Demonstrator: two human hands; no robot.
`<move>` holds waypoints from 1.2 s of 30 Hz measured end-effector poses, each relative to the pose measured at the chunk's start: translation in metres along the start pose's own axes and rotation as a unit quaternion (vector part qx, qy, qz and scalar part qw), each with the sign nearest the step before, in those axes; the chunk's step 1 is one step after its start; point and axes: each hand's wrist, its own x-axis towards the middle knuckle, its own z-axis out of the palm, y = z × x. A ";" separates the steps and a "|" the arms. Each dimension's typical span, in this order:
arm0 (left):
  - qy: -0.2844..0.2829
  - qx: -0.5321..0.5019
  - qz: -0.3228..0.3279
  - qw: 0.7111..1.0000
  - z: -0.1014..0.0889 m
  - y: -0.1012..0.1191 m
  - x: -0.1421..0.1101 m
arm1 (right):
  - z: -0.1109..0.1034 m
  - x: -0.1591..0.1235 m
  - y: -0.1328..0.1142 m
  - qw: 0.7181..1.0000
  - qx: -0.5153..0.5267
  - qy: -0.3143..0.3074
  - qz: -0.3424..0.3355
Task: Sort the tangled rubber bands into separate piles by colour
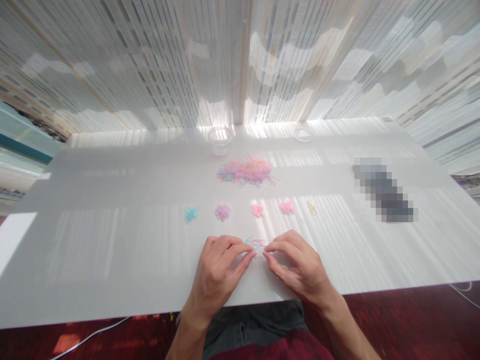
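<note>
Both my hands are at the table's near edge, fingertips almost meeting over a few loose elastic bands (257,242) in pale blue, pink and purple. The thumb and forefinger of my left hand (221,262) are pinched together; whatever is between them is too small to make out. My right hand (298,262) makes a similar pinch just to the right, its contents also unclear. Beyond the hands lies a row of small heaps of bands: teal (191,214), purple (222,212), coral pink (257,210), pink (287,207) and pale yellow (311,207).
A large mixed heap of bands (247,170) lies farther back on the white table (123,200). Behind it stand a clear round tub (220,142) and a clear lid (303,134). A blurred dark object (384,190) lies at right. Striped curtains (168,65) hang along the back edge.
</note>
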 end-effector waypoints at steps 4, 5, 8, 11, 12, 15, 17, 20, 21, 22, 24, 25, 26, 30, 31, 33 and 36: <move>-0.002 0.002 0.000 1.000 0.000 0.000 0.000 | -0.001 0.001 -0.001 1.000 0.001 -0.001 0.001; -0.002 0.002 0.000 1.000 0.000 0.000 0.000 | -0.001 0.001 -0.001 1.000 0.000 -0.001 0.001; -0.002 0.000 0.000 1.000 0.000 -0.001 -0.001 | -0.001 0.001 -0.001 1.000 -0.002 0.001 -0.002; -0.002 -0.003 0.000 1.000 0.001 -0.001 -0.001 | -0.001 0.002 -0.002 1.000 -0.003 0.005 -0.002; -0.003 -0.003 -0.001 1.000 0.001 -0.001 -0.001 | -0.001 0.002 -0.002 1.000 -0.002 0.006 -0.001; -0.005 -0.001 -0.002 1.000 0.000 0.000 0.000 | -0.001 0.002 -0.002 1.000 0.000 0.010 0.002; -0.005 0.001 0.000 1.000 0.000 0.000 0.000 | -0.001 0.002 -0.002 1.000 0.002 0.009 0.004; -0.004 0.004 0.000 1.000 0.000 0.001 0.000 | -0.002 0.001 -0.002 1.000 0.011 -0.005 0.007; -0.004 0.004 0.000 1.000 0.000 0.000 0.000 | -0.002 0.001 -0.003 1.000 0.014 -0.009 0.006; -0.003 0.004 0.000 1.000 0.000 0.000 0.000 | -0.002 0.002 -0.003 1.000 0.015 -0.013 0.004; -0.003 0.003 0.003 1.000 0.000 0.000 0.000 | -0.002 0.002 -0.003 1.000 0.016 -0.017 -0.001; -0.004 0.002 0.004 1.000 0.000 0.000 0.000 | -0.002 0.002 -0.003 1.000 0.015 -0.020 -0.002; -0.005 0.001 0.005 1.000 0.000 0.000 0.000 | -0.002 0.002 -0.003 1.000 0.013 -0.024 -0.001; -0.007 -0.003 0.009 1.000 0.000 -0.001 -0.001 | -0.002 0.001 -0.002 0.999 0.015 -0.032 0.006; -0.006 -0.003 0.011 1.000 0.000 -0.001 -0.001 | -0.002 0.001 -0.002 0.999 0.016 -0.030 0.007; -0.004 -0.002 0.012 1.000 0.000 -0.001 -0.001 | -0.002 0.001 -0.002 0.999 0.019 -0.026 0.009; -0.004 0.000 0.012 1.000 -0.001 -0.001 -0.001 | -0.001 0.002 -0.003 1.000 0.018 -0.016 0.013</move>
